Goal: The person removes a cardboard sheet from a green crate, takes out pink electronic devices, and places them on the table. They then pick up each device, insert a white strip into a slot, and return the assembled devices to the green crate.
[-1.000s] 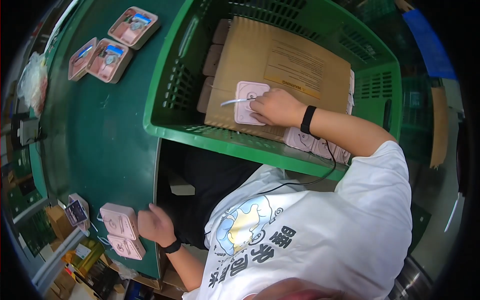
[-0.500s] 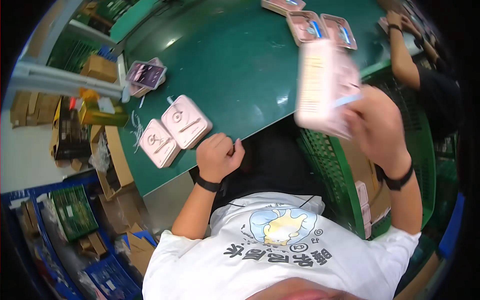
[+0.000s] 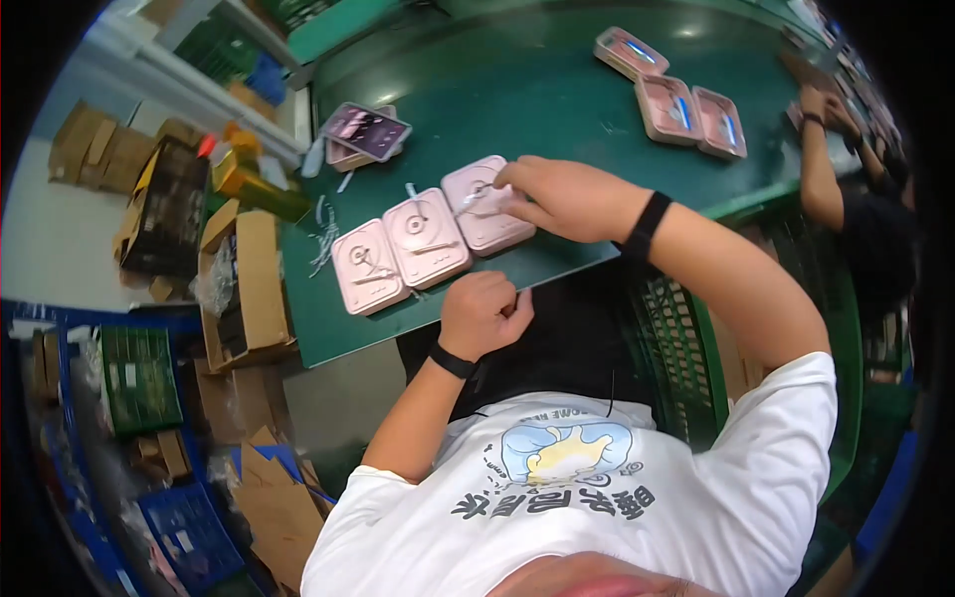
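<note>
Three pale pink, square, turntable-shaped devices lie face up in a row on the green table: a left one [image 3: 366,276], a middle one [image 3: 430,253] and a right one [image 3: 494,231]. My right hand [image 3: 572,199] is bent over the right device, its fingers closed at the upper right part of it. Something whitish shows by the fingertips, too small to make out. My left hand [image 3: 482,313] is a loose fist with the thumb out, nothing visible in it, by the table's front edge below the row.
A phone [image 3: 366,131] lies on a pink box at the back left. Several pink trays [image 3: 668,109] with blue-white strips stand at the far right. A green crate [image 3: 686,348] is at my right. Another person's arm [image 3: 821,169] works beyond. Loose white ties [image 3: 324,237] lie left.
My right hand has brought a pink device from the right over to the table, where it now lies beside the other two. My left hand stays a fist near the edge.
</note>
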`<action>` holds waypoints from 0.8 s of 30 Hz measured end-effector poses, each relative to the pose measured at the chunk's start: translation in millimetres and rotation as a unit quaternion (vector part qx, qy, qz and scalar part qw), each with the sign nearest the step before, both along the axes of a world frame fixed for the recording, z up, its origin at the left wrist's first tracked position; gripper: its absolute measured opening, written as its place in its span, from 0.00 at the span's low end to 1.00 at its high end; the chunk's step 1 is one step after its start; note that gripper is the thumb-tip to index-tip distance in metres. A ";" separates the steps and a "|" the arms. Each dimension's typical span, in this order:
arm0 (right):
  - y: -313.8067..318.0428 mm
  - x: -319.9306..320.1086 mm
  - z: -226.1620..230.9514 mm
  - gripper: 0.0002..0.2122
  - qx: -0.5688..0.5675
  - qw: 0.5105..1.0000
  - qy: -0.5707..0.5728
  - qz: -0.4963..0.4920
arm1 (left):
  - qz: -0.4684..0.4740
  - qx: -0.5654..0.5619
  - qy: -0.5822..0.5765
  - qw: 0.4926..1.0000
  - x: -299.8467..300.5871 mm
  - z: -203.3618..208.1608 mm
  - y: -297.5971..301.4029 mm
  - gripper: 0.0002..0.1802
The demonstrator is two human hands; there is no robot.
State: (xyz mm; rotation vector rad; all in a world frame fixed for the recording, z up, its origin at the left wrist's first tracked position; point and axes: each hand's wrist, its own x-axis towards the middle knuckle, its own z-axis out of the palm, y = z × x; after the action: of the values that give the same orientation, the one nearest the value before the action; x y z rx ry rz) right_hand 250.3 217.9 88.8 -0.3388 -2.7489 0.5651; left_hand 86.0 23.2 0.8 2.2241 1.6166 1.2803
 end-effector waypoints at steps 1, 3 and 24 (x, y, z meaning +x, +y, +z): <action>-6.0 20.0 11.9 0.12 -0.011 0.998 0.046 -0.031 | 0.006 0.002 0.017 1.000 -1.6 -0.6 1.6 0.22; -15.4 65.7 48.1 0.09 0.066 0.991 0.114 -0.014 | 0.012 0.015 0.047 0.999 -8.1 -7.3 4.6 0.22; -282.2 455.6 -182.8 0.24 -0.390 0.629 -0.068 -0.669 | 0.025 0.004 0.170 0.985 -4.9 -15.5 4.8 0.27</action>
State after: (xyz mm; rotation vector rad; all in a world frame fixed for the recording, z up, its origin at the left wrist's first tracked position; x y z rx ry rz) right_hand 705.9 -64.3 -94.1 -2.3126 -1.3414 1.1281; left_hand 81.1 28.0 -14.7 2.5315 1.7856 0.9555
